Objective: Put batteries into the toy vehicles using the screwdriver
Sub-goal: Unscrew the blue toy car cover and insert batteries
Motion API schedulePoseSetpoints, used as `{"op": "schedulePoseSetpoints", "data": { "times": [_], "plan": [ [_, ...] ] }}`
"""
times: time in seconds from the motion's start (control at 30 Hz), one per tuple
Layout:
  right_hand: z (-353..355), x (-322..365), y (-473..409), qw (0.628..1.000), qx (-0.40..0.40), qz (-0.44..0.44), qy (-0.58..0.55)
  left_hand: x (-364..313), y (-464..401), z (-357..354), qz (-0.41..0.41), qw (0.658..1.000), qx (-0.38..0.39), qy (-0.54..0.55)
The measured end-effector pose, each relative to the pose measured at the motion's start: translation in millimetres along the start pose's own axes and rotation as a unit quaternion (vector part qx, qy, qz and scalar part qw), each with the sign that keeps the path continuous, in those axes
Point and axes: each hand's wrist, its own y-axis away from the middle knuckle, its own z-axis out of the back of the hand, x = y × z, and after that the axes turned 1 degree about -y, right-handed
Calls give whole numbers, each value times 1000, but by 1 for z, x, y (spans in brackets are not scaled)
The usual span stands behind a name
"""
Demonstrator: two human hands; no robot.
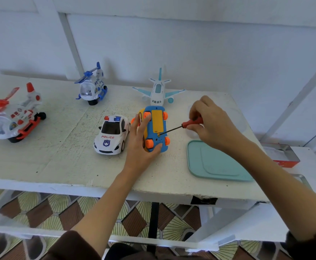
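A blue toy car (156,128) with orange wheels and a yellow battery cover lies belly-up on the white table (59,147). My left hand (142,143) grips it from the left side, thumb at its near end. My right hand (211,126) holds a red-handled screwdriver (183,126); its dark tip sits at the screw just below the yellow cover. A white police car (112,136) stands just left of the blue car.
A teal lid (217,162) lies to the right under my right forearm. A clear container (237,119) stands behind my right hand. A white-blue plane (159,91), a blue helicopter (92,87) and a red helicopter (12,117) stand further back and left. A red-metal box (283,156) sits far right.
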Motion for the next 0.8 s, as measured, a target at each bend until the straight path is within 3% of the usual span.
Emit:
{"op": "schedulePoseSetpoints", "data": {
  "times": [0.13,0.3,0.43,0.6,0.7,0.8],
  "plan": [
    [-4,1,-2,993,6,-37,115,4,1,0,12,1000,-10,4],
    [-1,2,-2,1000,-8,9,3,6,1,1,14,1000,-15,5],
    [-4,3,-3,988,4,-71,139,6,0,0,13,1000,-14,9],
    [-7,0,0,999,-8,3,31,6,1,0,10,1000,-15,-1],
    [-4,-3,0,996,-15,-28,78,8,0,-1,20,1000,-16,0],
    [-5,-7,-1,991,25,-35,125,12,-1,-1,30,999,-22,22]
  ]
}}
